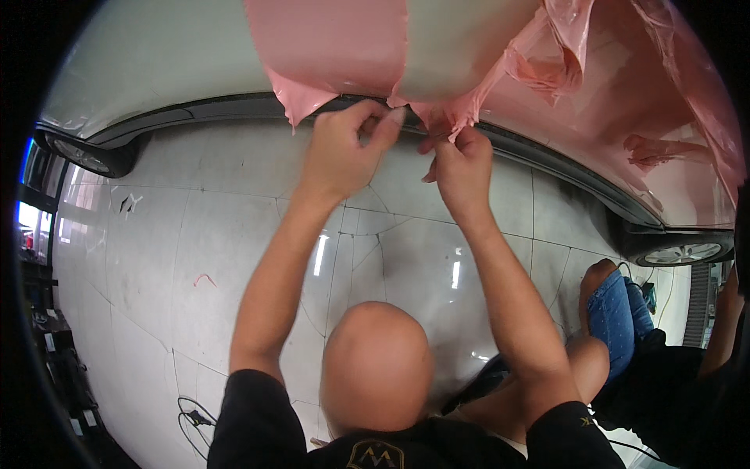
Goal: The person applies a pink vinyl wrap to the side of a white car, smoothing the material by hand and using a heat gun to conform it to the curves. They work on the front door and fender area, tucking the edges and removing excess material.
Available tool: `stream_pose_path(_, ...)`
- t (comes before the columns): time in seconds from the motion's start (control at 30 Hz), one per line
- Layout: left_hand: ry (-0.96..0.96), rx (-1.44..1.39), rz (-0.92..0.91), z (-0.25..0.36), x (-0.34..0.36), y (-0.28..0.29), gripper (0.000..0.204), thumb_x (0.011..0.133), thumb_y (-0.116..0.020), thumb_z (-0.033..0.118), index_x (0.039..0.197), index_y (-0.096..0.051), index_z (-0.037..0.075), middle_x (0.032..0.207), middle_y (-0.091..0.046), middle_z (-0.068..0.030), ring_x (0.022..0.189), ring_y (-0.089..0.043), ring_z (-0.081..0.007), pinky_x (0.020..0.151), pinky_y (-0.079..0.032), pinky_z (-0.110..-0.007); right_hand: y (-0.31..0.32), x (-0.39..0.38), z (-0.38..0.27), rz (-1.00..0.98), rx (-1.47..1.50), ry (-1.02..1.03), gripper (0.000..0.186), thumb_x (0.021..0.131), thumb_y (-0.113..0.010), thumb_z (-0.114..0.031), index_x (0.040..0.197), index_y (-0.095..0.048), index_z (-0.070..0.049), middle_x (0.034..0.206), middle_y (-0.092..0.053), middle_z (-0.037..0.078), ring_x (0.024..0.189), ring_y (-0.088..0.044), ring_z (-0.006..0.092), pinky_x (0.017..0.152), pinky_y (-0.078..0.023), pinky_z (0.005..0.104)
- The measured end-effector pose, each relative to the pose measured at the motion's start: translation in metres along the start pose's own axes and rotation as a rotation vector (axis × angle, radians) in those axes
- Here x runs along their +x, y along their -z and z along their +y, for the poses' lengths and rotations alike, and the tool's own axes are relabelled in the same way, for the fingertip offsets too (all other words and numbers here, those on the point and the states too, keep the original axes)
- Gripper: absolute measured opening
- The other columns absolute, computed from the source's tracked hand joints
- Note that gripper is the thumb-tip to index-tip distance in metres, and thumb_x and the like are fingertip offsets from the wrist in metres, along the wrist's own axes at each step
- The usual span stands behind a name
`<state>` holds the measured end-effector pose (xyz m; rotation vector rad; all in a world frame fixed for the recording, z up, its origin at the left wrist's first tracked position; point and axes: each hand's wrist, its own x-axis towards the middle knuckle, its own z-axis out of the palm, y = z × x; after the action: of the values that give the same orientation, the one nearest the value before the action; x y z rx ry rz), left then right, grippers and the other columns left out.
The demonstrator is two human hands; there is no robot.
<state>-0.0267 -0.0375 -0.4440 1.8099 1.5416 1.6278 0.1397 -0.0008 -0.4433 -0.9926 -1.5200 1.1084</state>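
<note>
Pink plastic film (332, 43) covers parts of a pale car's side panel, with its ragged lower edge hanging over the black sill (195, 112). My right hand (462, 176) is closed in a pinch on a crumpled strand of the pink film below the panel's edge. At the sill, my left hand (340, 152) has its thumb and fingers curled together, close under the film's edge. The thumb is slightly blurred, and what the fingertips hold, if anything, is hidden. Between the two film areas a bare strip of panel (453, 47) shows. Film bunches in folds at the upper right.
Car wheels stand at left (82, 156) and right (680, 253). Another person in denim shorts (613, 324) sits close on my right. My bent knee (379, 367) rises between my arms. A cable (191, 418) and a pink scrap (205, 279) lie on the tiled floor (148, 266).
</note>
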Motion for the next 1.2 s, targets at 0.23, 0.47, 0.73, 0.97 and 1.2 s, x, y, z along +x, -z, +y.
stream_pose_path(0.23,0.245,-0.239,0.239,0.011,0.001,-0.037,0.027,0.095,-0.066,0.022,0.089,-0.069,-0.004,0.063,-0.066,-0.0124,0.055,-0.058,-0.0102,0.053,-0.046,-0.031,-0.042,-0.003,0.004,0.177,0.198,0.061,0.029,0.094,-0.071,-0.026,0.095,-0.069,0.003,0.074,-0.068,0.006,0.064,-0.059,0.0086,0.056,-0.047,0.0284)
stream_pose_path(0.47,-0.017,-0.145,0.334,-0.009,0.002,-0.044,0.014,0.093,-0.066,0.013,0.086,-0.068,0.001,0.059,-0.059,-0.0096,0.05,-0.052,-0.013,0.05,-0.042,-0.029,-0.063,0.01,0.021,0.43,0.196,0.279,0.013,0.093,-0.065,-0.01,0.096,-0.07,0.002,0.073,-0.071,0.01,0.061,-0.062,0.011,0.055,-0.046,0.0295)
stream_pose_path(0.73,-0.264,0.0,0.253,-0.033,0.008,-0.031,0.004,0.086,-0.069,0.004,0.084,-0.067,0.001,0.061,-0.06,-0.007,0.053,-0.056,-0.0099,0.052,-0.044,-0.024,-0.017,0.019,0.03,0.18,-0.221,0.48,0.016,0.094,-0.066,-0.011,0.089,-0.07,0.004,0.064,-0.062,0.0,0.055,-0.053,0.0064,0.05,-0.041,0.0255)
stream_pose_path(0.97,-0.51,0.177,0.139,-0.038,0.022,-0.011,0.005,0.08,-0.072,0.003,0.08,-0.068,0.002,0.055,-0.054,-0.0055,0.046,-0.051,-0.0116,0.049,-0.041,-0.025,0.001,0.021,0.022,0.157,-0.52,0.58,0.019,0.089,-0.072,-0.014,0.082,-0.069,0.003,0.059,-0.061,0.003,0.049,-0.049,0.0071,0.048,-0.038,0.0263)
stream_pose_path(1.2,-0.52,0.303,0.049,-0.029,0.028,0.002,0.012,0.078,-0.071,0.008,0.069,-0.063,0.005,0.057,-0.059,-0.0084,0.05,-0.058,-0.0253,0.048,-0.046,-0.036,0.015,0.026,0.012,0.088,-0.761,0.654,0.02,0.09,-0.074,-0.018,0.083,-0.072,0.001,0.057,-0.061,0.005,0.049,-0.052,0.0075,0.047,-0.04,0.029)
